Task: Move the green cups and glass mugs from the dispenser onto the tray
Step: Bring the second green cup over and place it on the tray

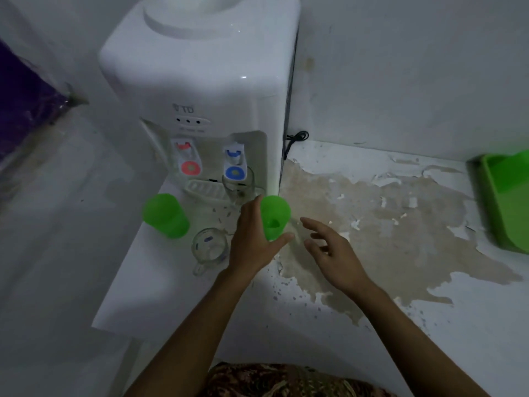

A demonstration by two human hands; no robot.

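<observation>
My left hand (pixel 253 239) grips a green cup (pixel 274 217) just right of the white water dispenser (pixel 200 96), thumb and fingers wrapped round its sides. My right hand (pixel 329 247) hovers beside that cup with fingers spread, touching nothing. A second green cup (pixel 165 215) stands on the white board in front of the dispenser at the left. A glass mug (pixel 208 249) sits near my left wrist. Another glass mug (pixel 239 186) stands under the blue tap. The green tray (pixel 512 207) lies at the far right edge.
The counter (pixel 386 224) between the dispenser and the tray has peeling, stained paint. A black cord (pixel 294 138) trails behind the dispenser. A purple object (pixel 23 104) is at the left. The wall runs close behind.
</observation>
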